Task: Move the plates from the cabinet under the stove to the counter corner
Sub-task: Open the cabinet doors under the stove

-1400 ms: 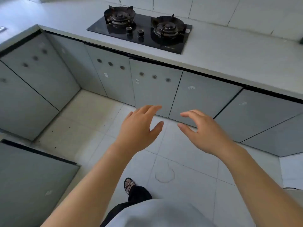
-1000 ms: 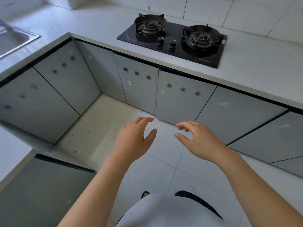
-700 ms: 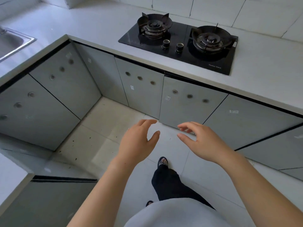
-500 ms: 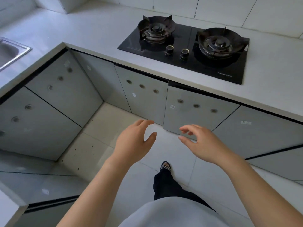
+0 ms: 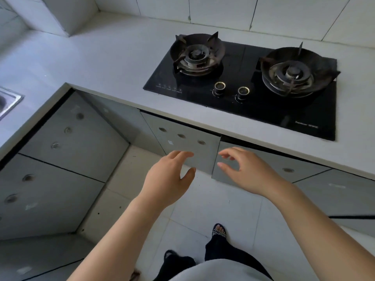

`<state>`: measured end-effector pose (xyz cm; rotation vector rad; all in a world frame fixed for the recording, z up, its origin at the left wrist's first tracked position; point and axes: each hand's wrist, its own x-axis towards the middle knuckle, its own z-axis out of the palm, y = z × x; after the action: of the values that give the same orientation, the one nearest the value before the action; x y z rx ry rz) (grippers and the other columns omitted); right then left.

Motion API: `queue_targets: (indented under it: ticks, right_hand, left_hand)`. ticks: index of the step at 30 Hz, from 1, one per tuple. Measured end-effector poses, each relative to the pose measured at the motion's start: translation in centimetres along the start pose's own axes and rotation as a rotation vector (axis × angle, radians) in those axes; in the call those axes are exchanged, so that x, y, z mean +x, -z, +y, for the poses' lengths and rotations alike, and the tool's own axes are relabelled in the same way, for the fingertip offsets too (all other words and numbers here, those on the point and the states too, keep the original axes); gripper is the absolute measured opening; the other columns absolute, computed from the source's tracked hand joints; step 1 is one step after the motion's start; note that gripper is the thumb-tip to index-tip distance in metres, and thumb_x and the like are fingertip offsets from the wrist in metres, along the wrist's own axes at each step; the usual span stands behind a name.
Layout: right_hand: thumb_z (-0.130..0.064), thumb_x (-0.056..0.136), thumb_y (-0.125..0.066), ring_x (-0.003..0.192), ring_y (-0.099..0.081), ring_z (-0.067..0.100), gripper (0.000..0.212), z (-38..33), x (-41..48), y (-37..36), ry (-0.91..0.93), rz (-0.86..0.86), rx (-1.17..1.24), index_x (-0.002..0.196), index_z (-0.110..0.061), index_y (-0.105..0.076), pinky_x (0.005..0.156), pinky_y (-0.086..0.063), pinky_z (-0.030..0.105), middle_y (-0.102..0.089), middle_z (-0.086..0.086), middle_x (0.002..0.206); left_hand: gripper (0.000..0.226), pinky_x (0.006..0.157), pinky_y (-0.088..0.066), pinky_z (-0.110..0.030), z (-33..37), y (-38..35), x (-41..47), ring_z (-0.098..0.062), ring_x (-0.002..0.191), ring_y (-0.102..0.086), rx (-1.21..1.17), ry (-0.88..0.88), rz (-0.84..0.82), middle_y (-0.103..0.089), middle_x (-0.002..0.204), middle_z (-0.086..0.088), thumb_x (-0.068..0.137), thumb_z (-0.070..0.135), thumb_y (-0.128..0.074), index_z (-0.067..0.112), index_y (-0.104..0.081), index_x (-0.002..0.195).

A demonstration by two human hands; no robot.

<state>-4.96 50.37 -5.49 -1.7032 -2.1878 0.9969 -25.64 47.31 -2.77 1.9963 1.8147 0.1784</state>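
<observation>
A black two-burner gas stove (image 5: 243, 82) is set into the pale counter (image 5: 101, 57). Below it are two grey cabinet doors, both shut: the left door (image 5: 182, 147) and the right door (image 5: 269, 165). No plates show. My left hand (image 5: 168, 179) hovers in front of the left door's lower edge, fingers apart and holding nothing. My right hand (image 5: 245, 171) is held in front of the right door near the seam between the doors, fingers curled and apart, also holding nothing. The counter corner (image 5: 81, 23) lies at the back left.
The counter turns along the left side over more shut grey doors (image 5: 67, 142). A steel sink (image 5: 8, 100) shows at the left edge. White tiled wall (image 5: 263, 11) runs behind the stove. My feet (image 5: 219, 230) stand on the tiled floor.
I have stepped closer to the stove, which now fills more of the view. Both hands have moved forward and up to the two doors under it; nothing has been touched or opened.
</observation>
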Motion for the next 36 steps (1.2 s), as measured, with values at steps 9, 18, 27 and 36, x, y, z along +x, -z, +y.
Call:
queue_targets:
  ticks: [9,18,27,36]
  right_hand:
    - [-0.042,0.093,-0.046,0.113,-0.049,0.006,0.037,-1.9,0.4,-1.8,-0.258,0.153,-0.003,0.125,-0.025,-0.050,0.086,-0.038,0.022,-0.052,-0.012,0.126]
    - [-0.039,0.092,-0.050,0.111,-0.051,0.008,0.034,-3.3,0.5,-5.5,-0.427,0.307,0.041,0.121,-0.022,-0.054,0.083,-0.037,0.020,-0.056,-0.010,0.123]
    - [-0.037,0.094,-0.047,0.119,-0.048,0.010,0.037,1.6,3.8,-8.6,-0.429,0.328,0.027,0.127,-0.021,-0.049,0.093,-0.041,0.027,-0.050,-0.009,0.132]
    - [-0.036,0.093,-0.048,0.119,-0.048,0.011,0.037,10.4,9.6,-15.4,-0.316,0.499,-0.003,0.126,-0.019,-0.050,0.095,-0.042,0.030,-0.051,-0.008,0.129]
  left_hand:
    - [0.041,0.072,-0.037,-0.020,-4.1,0.3,6.6,-0.015,0.092,-0.060,-0.022,-0.271,-0.186,-0.044,0.138,0.016,0.093,0.040,-0.044,0.033,-0.041,0.134]
    - [0.041,0.073,-0.042,-0.024,-7.0,0.0,10.4,-0.016,0.085,-0.060,0.017,-0.469,-0.287,-0.045,0.139,0.013,0.094,0.040,-0.043,0.031,-0.041,0.135]
    - [0.041,0.078,-0.047,-0.026,-8.8,-6.8,14.9,-0.015,0.110,-0.056,0.055,-0.535,-0.209,-0.045,0.140,0.012,0.094,0.038,-0.045,0.030,-0.042,0.134]
    - [0.040,0.084,-0.045,-0.033,-11.1,-16.6,20.7,-0.018,0.117,-0.051,0.088,-0.597,-0.016,-0.051,0.134,0.008,0.091,0.029,-0.051,0.022,-0.050,0.130]
